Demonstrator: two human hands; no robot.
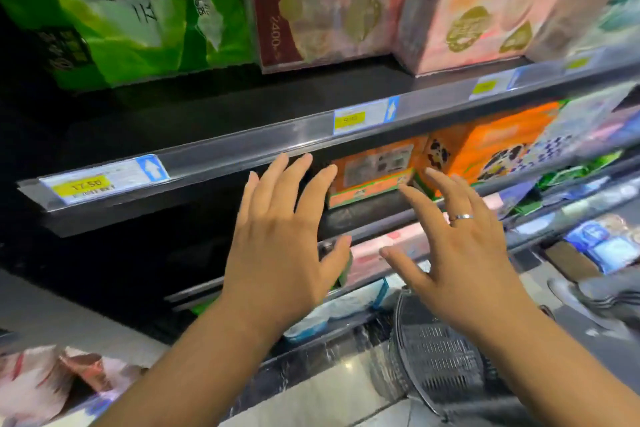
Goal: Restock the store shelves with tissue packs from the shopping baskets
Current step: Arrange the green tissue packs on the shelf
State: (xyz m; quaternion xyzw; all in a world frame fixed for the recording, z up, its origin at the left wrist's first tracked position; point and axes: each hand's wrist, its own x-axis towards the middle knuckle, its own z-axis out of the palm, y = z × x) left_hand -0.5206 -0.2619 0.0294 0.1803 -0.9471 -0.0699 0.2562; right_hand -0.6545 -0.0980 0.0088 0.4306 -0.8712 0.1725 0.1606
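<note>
Store shelving: orange tissue pack (372, 177) sits on the middle shelf (367, 217), right beside a matching pack (485, 146). Left hand (277, 246) and right hand (464, 253) empty, fingers spread just before it, likely squaring the row.

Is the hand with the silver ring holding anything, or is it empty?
Empty: the right hand, wearing the thin silver ring, has spread, nearly straight fingers curled round nothing.

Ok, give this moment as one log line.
left hand: open | right hand: open | orange tissue pack: on shelf | basket: below hands
</note>
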